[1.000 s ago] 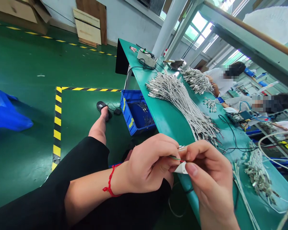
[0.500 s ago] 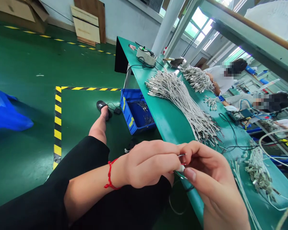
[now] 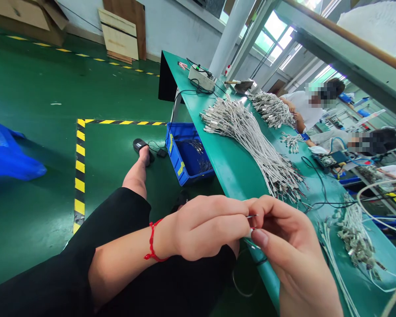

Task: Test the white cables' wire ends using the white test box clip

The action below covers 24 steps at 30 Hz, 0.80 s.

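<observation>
Both of my hands meet at the near edge of the green bench, fingertips nearly touching. My left hand [image 3: 211, 226], with a red cord bracelet at its wrist, is closed in a pinch with its back toward me. Opposite it, my right hand [image 3: 298, 251] is curled, thumb and index finger gripping the same small piece. Between them shows a thin cable end [image 3: 252, 233], with a bit of white and red; fingers hide most of it. A thin dark tip pokes out above the right thumb. Just beyond lies a large bundle of white cables [image 3: 247, 141].
The green workbench [image 3: 231, 176] runs diagonally, carrying more cable piles [image 3: 356, 237] and a white box [image 3: 201, 78] with black leads. A blue crate [image 3: 181, 171] stands on the floor beside it. Two co-workers [image 3: 312, 110] sit across the bench. An overhead beam [image 3: 350, 44] crosses the upper right.
The fingers have shifted slightly around the cable end, and the green wire below the right thumb shows less. Both hands stay in the same place.
</observation>
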Available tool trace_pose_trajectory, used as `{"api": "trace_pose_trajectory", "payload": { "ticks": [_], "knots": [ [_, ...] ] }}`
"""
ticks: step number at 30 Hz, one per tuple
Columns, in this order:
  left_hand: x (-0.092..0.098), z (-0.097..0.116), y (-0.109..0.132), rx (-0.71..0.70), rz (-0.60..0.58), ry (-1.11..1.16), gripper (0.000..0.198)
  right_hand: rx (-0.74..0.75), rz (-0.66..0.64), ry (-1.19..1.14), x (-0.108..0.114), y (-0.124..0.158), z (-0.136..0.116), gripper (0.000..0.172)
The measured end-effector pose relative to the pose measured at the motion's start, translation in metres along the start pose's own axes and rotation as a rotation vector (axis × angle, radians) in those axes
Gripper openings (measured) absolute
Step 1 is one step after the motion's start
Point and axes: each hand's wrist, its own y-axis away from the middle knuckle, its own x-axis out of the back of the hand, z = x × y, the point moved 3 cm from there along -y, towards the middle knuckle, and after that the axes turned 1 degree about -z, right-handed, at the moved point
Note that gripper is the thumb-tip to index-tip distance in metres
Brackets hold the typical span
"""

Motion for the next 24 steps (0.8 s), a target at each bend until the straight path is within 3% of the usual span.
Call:
{"api": "trace_pose_trajectory", "payload": {
  "ticks": [9,14,17,19,24],
  "knots": [
    [-0.001,0.0,-0.001,-0.022,-0.05,-0.03,0.009,0.018,-0.065,0.001,0.01,-0.007,0.009,0.014],
    [-0.003,-0.002,-0.006,0.074,0.056,-0.002,0.009,0.053,-0.097,-0.062,0.01,-0.009,0.009,0.017],
    [-0.004,-0.004,-0.009,0.225,0.135,0.122,0.005,0.115,-0.074,0.044,0.01,-0.009,0.008,0.014],
    [-0.005,-0.006,-0.008,0.405,0.156,0.213,0.007,0.225,0.022,0.211,0.012,-0.008,0.007,0.008],
    [-0.012,-0.006,-0.003,0.744,0.097,0.472,0.016,0.584,0.234,0.65,0.017,-0.006,0.009,0.032]
  ]
}}
